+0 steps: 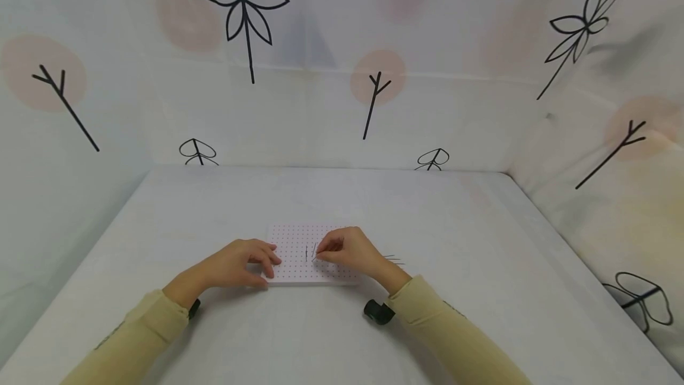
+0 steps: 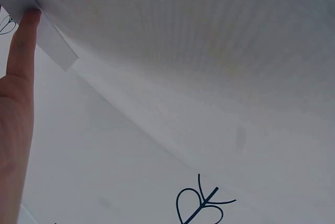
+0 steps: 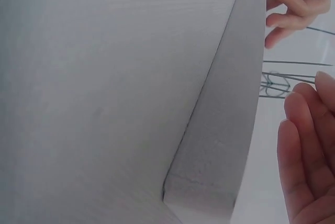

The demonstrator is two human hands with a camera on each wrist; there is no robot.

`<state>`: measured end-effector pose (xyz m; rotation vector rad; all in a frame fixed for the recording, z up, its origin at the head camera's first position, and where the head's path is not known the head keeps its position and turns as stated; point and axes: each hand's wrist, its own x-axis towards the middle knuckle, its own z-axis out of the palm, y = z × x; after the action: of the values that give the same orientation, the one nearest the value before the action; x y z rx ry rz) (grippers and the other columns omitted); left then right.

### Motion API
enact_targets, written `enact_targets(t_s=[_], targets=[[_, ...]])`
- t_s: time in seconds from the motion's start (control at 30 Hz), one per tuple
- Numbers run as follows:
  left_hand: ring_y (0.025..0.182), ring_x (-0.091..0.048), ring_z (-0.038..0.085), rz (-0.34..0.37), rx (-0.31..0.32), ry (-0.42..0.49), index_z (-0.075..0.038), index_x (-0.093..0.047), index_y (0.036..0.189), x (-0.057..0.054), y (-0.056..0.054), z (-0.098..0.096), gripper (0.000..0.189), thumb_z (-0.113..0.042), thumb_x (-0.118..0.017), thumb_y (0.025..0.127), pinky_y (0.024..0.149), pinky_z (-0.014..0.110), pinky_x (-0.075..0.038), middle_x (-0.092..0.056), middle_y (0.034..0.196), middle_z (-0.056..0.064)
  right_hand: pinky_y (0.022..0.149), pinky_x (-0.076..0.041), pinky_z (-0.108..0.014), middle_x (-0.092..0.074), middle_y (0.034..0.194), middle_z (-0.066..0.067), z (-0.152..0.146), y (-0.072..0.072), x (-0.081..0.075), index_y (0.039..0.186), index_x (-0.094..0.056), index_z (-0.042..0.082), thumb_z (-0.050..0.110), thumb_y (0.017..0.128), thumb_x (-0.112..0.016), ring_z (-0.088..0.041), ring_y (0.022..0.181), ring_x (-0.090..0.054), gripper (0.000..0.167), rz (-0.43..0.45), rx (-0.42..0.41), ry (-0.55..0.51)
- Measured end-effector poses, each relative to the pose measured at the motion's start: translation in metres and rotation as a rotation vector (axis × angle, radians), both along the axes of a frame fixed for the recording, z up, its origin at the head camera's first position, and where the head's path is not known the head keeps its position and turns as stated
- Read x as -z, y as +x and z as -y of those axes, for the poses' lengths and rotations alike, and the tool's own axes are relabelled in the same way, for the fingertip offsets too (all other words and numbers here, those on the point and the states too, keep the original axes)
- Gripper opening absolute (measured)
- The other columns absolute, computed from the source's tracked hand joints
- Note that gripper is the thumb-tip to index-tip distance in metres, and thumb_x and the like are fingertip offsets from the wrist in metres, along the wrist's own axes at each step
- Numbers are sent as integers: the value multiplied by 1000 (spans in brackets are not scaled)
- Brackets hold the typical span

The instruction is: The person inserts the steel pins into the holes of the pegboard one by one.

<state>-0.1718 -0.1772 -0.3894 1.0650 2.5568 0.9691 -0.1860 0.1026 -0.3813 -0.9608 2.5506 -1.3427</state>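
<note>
Nearest the camera, a left sleeve (image 1: 130, 337) and a right sleeve (image 1: 459, 337) are stretched toward a white dotted board (image 1: 294, 277), which is laid flat on a white-covered table (image 1: 256, 343). At the board's left edge, the left hand (image 1: 237, 263) is rested with its fingers parted and loosely bent, clamped on nothing, and its thumb is set by the front left corner; the board seems to be steadied in this way. Above the board, right of its middle, the right hand (image 1: 350, 251) is held with thumb and forefinger brought together, a slender rod (image 1: 314, 258) apparently being pinched at their tips, presumably because so thin a piece calls for fine guiding. Just left of that grip, a dark rod (image 1: 307, 253) is stood upright on the board. Beside the board's right edge, loose rods (image 1: 394, 259) are partly hidden by the right wrist, perhaps kept there for easy reach. From the right wrist, the board's thick front side and several rods rising above it are shown, though which one is pinched cannot be told. From the left wrist, a digit is seen touching the board's side; the dots are shown only from the head.
</note>
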Motion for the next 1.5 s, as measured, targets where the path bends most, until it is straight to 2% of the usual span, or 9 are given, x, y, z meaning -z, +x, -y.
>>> enact_targets(t_s=[0.2,0.37,0.7,1.1,1.5], targets=[[119,-49,28,-1,-6,-4,-22,-70,79,0,0,-1,16,-11,-80,72,98,46,-40,-65,107,-5,61,-51,-21,-68,77,2,3,0,2,81,-72,5,4,77,-74,-5,65,-58,4,-10,34,-6],[119,-49,29,4,-11,-5,-22,-70,79,-1,1,-1,16,-11,-80,72,98,47,-39,-65,107,-5,58,-50,-20,-69,75,3,7,2,3,80,-74,5,7,77,-75,-3,63,-57,4,-30,64,28],[120,-48,30,14,-19,-10,-21,-70,80,-3,0,-1,16,-11,-79,72,98,49,-38,-65,107,-4,60,-50,-19,-68,76,5,5,2,1,81,-74,6,8,77,-75,-3,65,-57,4,-69,74,76],[119,-49,30,17,-14,3,-20,-70,78,-3,2,-1,16,-11,-80,71,97,47,-40,-66,106,-4,64,-52,-23,-68,79,4,-18,1,-4,82,-73,8,7,77,-75,-6,68,-59,5,-38,72,25],[118,-50,30,3,-3,17,-21,-70,80,2,1,0,16,-12,-80,71,96,43,-42,-65,106,-4,64,-52,-24,-67,80,6,-51,5,-6,83,-72,10,7,78,-74,-9,69,-59,6,-10,117,53]])
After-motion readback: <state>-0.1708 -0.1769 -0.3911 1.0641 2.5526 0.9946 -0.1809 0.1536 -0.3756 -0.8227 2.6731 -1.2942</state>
